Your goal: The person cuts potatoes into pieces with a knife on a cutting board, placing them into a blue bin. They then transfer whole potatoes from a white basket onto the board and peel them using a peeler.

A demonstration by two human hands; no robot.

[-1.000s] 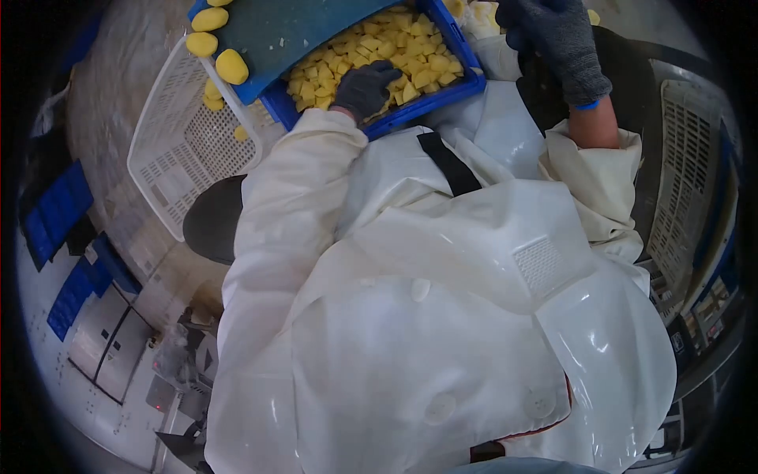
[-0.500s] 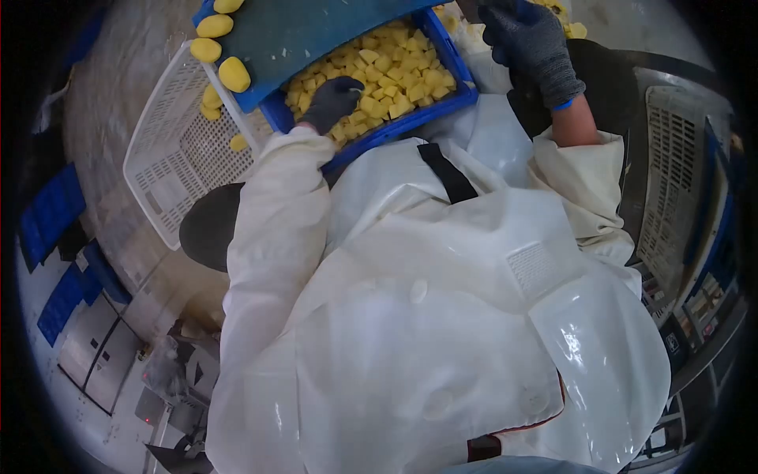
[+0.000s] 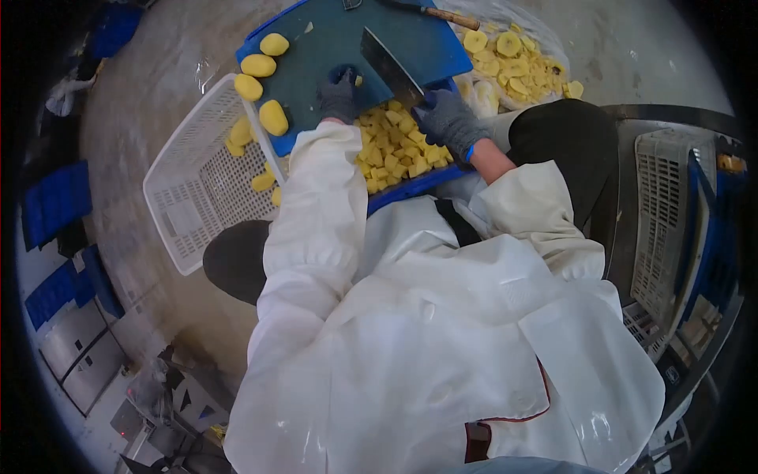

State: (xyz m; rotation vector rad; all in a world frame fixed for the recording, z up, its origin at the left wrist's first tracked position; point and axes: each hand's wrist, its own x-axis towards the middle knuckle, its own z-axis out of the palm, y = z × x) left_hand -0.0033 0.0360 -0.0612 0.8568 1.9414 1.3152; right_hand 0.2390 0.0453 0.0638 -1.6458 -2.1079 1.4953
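Note:
My left hand (image 3: pixel 339 96), in a grey glove, is over the blue cutting board (image 3: pixel 324 47), its fingers closed round a small yellow potato piece (image 3: pixel 358 80). My gloved right hand (image 3: pixel 450 118) grips a cleaver (image 3: pixel 391 67) by its handle, the wide blade slanting up and left above the board. Below the board's edge, the blue crate (image 3: pixel 422 184) holds many yellow potato cubes (image 3: pixel 391 146). Several whole peeled potatoes (image 3: pixel 258 65) lie along the board's left edge.
A white basket (image 3: pixel 170 205) with peeled potatoes stands left. A clear bag of potato slices (image 3: pixel 517 63) lies at upper right. A wooden-handled tool (image 3: pixel 452 17) rests at the board's far edge. A white crate (image 3: pixel 662 213) stands on the right.
My left hand has moved from the cubes in the crate to the board. My right hand has come down and left with the cleaver. The board now lies lower and covers more of the crate.

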